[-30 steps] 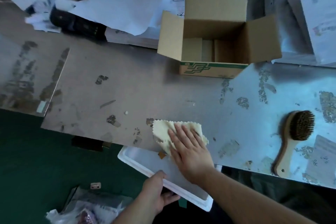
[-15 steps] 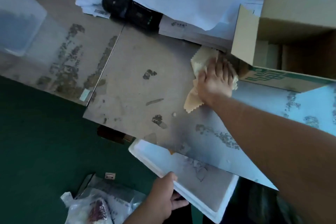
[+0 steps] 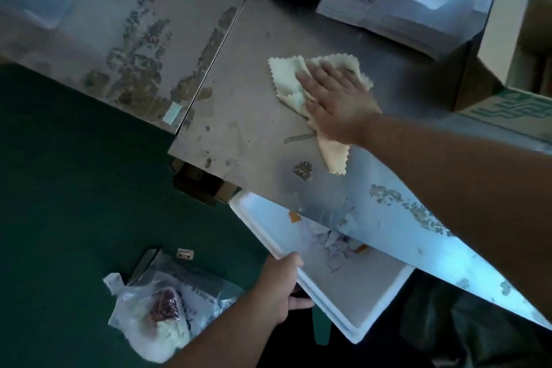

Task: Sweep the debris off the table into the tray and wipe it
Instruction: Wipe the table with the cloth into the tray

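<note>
Cloth first: pale yellow zigzag-edged wiping cloth, down at the near edge a second ago, up against the open brown cardboard box half a second ago, now out on the middle of the worn grey metal table, well clear of the box; means wiping well under way, strokes ranging across the top rather than dwelling on one spot; sweeping likely done already, judging by the paper scraps and orange bit lying in the shallow white rectangular tray.

Cloth pressed flat by the right hand, palm down, fingers straight and slightly spread; no curl round the fabric, only pressure from above; one crumpled corner trailing out below the wrist toward the near edge.

Tray held as before by the left hand at its long rim, thumb on top, fingers curled beneath; tucked partly under the table's near edge; well apart from the cloth, nearer the body.

Between cloth and tray, dark flaky patch on the tabletop, just beside the trailing corner; probably next in the path, though perhaps worn finish rather than dirt.
</note>
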### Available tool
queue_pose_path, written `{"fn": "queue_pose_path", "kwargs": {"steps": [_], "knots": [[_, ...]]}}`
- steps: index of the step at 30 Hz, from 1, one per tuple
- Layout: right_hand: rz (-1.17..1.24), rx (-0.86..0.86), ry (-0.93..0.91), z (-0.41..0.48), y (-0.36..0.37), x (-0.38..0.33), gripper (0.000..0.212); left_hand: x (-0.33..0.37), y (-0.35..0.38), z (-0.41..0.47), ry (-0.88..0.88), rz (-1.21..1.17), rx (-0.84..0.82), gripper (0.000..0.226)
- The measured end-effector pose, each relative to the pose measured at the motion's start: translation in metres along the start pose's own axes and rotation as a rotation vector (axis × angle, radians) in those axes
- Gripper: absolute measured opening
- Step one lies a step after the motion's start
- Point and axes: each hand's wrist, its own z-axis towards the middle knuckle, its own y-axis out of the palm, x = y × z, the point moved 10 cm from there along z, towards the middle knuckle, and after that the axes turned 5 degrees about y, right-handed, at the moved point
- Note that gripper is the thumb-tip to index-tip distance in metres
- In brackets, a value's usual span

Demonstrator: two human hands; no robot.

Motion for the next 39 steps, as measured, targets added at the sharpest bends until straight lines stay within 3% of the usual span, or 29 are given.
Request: {"fn": "queue_pose_path", "kwargs": {"steps": [12, 15, 18, 21, 24, 27, 29, 31, 34, 37, 39], "knots": [[0.104, -0.026, -0.362, -0.203, 0.080, -0.089, 0.050, -0.025, 0.019, -0.010, -0.047, -0.005, -0.008, 0.021], [0.454, 0.001, -0.079, -0.236, 0.059, -0.064, 0.036, -0.034, 0.034, -0.012, -0.056, 0.063, -0.031, 0.022], [0.890, 0.134, 0.560, -0.288, 0.036, 0.016, 0.016, -0.045, 0.053, -0.015, -0.077, 0.114, -0.054, 0.015], [0.999, 0.501, 1.067, -0.369, 0.011, 0.116, 0.024, -0.058, 0.071, -0.016, -0.081, 0.170, -0.064, 0.017], [0.942, 0.921, 1.232, -0.428, -0.032, 0.192, 0.032, -0.065, 0.081, -0.015, -0.072, 0.189, -0.054, 0.015], [0.928, 1.078, 1.178, -0.446, -0.060, 0.250, 0.022, -0.071, 0.096, -0.020, -0.063, 0.197, -0.052, 0.014], [0.836, 0.927, 1.132, -0.427, -0.060, 0.282, 0.033, -0.074, 0.106, -0.025, -0.056, 0.197, -0.054, 0.015], [0.751, 0.616, 1.090, -0.395, -0.035, 0.306, 0.049, -0.077, 0.114, -0.029, -0.051, 0.183, -0.044, 0.015], [0.548, 0.124, 1.040, -0.362, 0.023, 0.313, 0.056, -0.083, 0.123, -0.030, -0.046, 0.152, -0.016, 0.015], [0.421, 0.032, 0.957, -0.347, 0.043, 0.301, 0.057, -0.089, 0.131, -0.031, -0.042, 0.093, 0.022, 0.014], [0.374, 0.031, 0.788, -0.334, 0.043, 0.275, 0.056, -0.094, 0.137, -0.032, -0.043, 0.058, 0.041, 0.012]]}}
